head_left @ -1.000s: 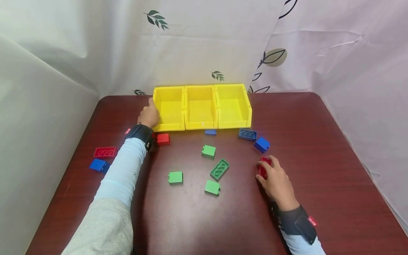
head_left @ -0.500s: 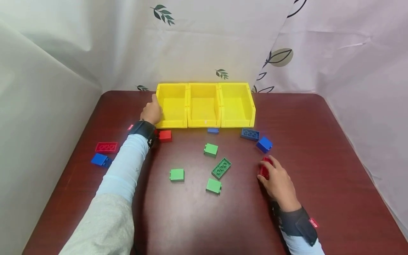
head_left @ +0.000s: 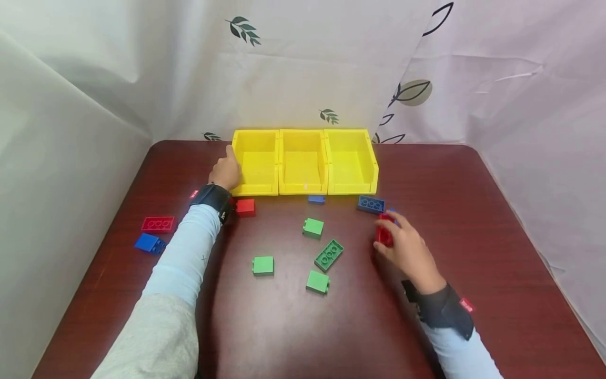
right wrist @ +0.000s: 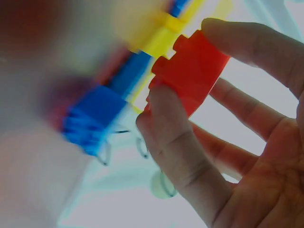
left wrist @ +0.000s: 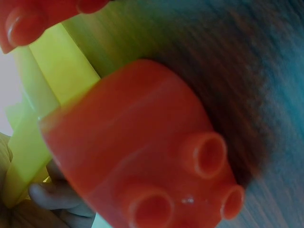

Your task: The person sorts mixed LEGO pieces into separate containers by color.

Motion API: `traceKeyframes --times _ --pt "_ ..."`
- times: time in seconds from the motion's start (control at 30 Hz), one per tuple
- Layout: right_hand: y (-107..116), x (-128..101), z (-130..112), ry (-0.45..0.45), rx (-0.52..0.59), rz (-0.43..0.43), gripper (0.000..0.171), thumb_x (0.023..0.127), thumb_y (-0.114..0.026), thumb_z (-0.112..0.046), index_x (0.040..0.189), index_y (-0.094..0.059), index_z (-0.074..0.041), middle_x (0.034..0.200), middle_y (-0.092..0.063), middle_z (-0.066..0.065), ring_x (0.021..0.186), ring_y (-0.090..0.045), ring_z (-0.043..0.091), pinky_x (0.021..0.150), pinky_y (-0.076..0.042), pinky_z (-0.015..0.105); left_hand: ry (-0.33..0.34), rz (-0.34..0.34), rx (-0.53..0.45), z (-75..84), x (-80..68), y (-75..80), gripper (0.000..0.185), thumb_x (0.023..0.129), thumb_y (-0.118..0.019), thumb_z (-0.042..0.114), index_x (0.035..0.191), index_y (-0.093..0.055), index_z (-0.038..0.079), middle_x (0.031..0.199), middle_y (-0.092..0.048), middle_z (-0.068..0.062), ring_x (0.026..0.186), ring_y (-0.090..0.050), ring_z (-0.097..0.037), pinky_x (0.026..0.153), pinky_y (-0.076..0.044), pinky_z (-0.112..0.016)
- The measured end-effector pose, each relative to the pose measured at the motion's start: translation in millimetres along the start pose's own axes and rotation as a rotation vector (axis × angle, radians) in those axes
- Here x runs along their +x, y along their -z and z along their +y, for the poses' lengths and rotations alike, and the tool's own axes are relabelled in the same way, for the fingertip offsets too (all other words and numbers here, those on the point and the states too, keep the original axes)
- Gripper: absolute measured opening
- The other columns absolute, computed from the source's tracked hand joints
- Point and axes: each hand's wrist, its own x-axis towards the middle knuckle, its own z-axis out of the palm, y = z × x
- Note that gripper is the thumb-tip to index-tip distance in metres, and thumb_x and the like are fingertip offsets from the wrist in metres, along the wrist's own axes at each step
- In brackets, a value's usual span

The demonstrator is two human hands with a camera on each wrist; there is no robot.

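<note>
My left hand (head_left: pixel 225 172) grips the left side wall of the leftmost yellow bin (head_left: pixel 255 189); its curled fingers (left wrist: pixel 57 195) show beside the yellow plastic in the left wrist view. Just below that wrist lies a red brick (head_left: pixel 245 208), with more red partly hidden by the wristband. A large red studded brick (left wrist: pixel 142 142) fills much of the left wrist view. Between thumb and fingers, my right hand (head_left: pixel 409 252) pinches another red brick (right wrist: pixel 192 71). Behind it, a blue brick (right wrist: pixel 97 111) is mostly covered in the head view.
Three joined yellow bins stand at the table's back. Several green bricks, such as one (head_left: pixel 329 255), lie mid-table. Blue bricks (head_left: pixel 371 203) (head_left: pixel 316 199) lie before the bins. At left are a red brick (head_left: pixel 158 224) and a blue brick (head_left: pixel 149 243).
My right hand has moved away from me and slightly left with the red brick, now covering most of the blue brick there. The left hand stays at the bin.
</note>
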Motion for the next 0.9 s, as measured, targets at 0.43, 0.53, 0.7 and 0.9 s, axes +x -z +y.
traceKeyframes --times 0.43,0.53,0.7,0.9 --pt "37.2 142.2 -23.0 0.013 -0.06 -0.129 0.048 0.086 -0.073 -0.012 0.13 -0.058 0.001 0.144 -0.044 0.026 0.127 -0.046 0.046 0.102 -0.043 0.059 -0.016 0.004 0.013 -2.1 2.6 1.4 0.05 0.102 -0.046 0.017 0.144 -0.019 0.011 0.103 -0.05 -0.018 0.089 -0.056 -0.036 0.094 -0.051 -0.05" --pt "37.8 172.6 -25.2 -0.007 -0.071 -0.201 0.048 0.087 -0.071 -0.012 0.132 -0.057 -0.001 0.144 -0.044 0.024 0.126 -0.045 0.044 0.103 -0.043 0.059 -0.017 0.0 0.008 -0.5 1.5 0.3 0.05 0.102 -0.045 0.017 0.145 -0.019 0.011 0.103 -0.051 -0.018 0.089 -0.057 -0.036 0.093 -0.051 -0.049" --pt "32.7 209.0 -27.4 -0.033 -0.068 -0.308 0.05 0.088 -0.071 -0.012 0.135 -0.055 -0.003 0.141 -0.046 0.024 0.118 -0.046 0.041 0.102 -0.043 0.057 -0.014 -0.007 0.006 2.6 2.1 -4.8 0.051 0.102 -0.047 0.016 0.144 -0.02 0.012 0.103 -0.051 -0.018 0.089 -0.057 -0.036 0.092 -0.051 -0.049" --pt "12.4 234.5 -24.9 -0.011 -0.111 -0.372 0.047 0.086 -0.071 -0.01 0.13 -0.058 -0.001 0.122 -0.057 0.023 0.108 -0.05 0.038 0.099 -0.045 0.049 0.011 -0.03 -0.01 6.6 0.7 -5.3 0.05 0.104 -0.043 0.018 0.146 -0.017 0.013 0.104 -0.05 -0.017 0.091 -0.057 -0.036 0.093 -0.05 -0.048"
